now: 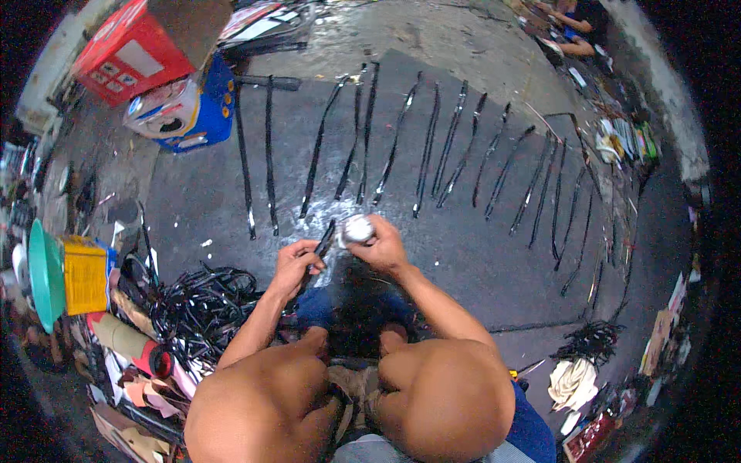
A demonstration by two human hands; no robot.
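Over the dark sheet (471, 270), a slim black piece (327, 238)
Left hand (293, 268) pinches it, slanting forward-right; right hand (385, 248) clasps a round silvery object (357, 228).

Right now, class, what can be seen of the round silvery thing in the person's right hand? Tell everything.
The round silvery thing looks shiny, perhaps metallic, with a bright, pale face toward the camera. Glare and blur hide finer parts. The right hand grips it from its right and lower side, over a dark grey surface. It is just right of the dark strip in the left hand; whether they touch is unclear.
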